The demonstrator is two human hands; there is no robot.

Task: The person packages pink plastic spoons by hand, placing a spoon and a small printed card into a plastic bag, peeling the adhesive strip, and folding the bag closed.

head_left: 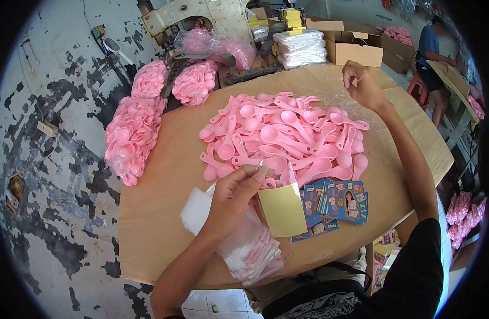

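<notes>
My left hand (236,196) pinches the top edge of a clear plastic bag with a pale yellow card (282,211) inside. Under that hand, a stack of clear plastic bags (249,250) lies near the table's front edge. A large heap of pink plastic spoons (287,133) covers the middle of the table. To the right of the yellow card are blue printed cards (345,201) in an overlapping pile. My right hand (363,85) is raised at the far right of the heap, its fingers curled; whether they hold anything is too small to make out.
Bagged pink spoons (133,133) stand along the table's left edge. Behind the brown-covered table (164,212) are a machine (223,18), packed clear bags (300,48) and a cardboard box (355,49). Another person (433,48) sits at the far right.
</notes>
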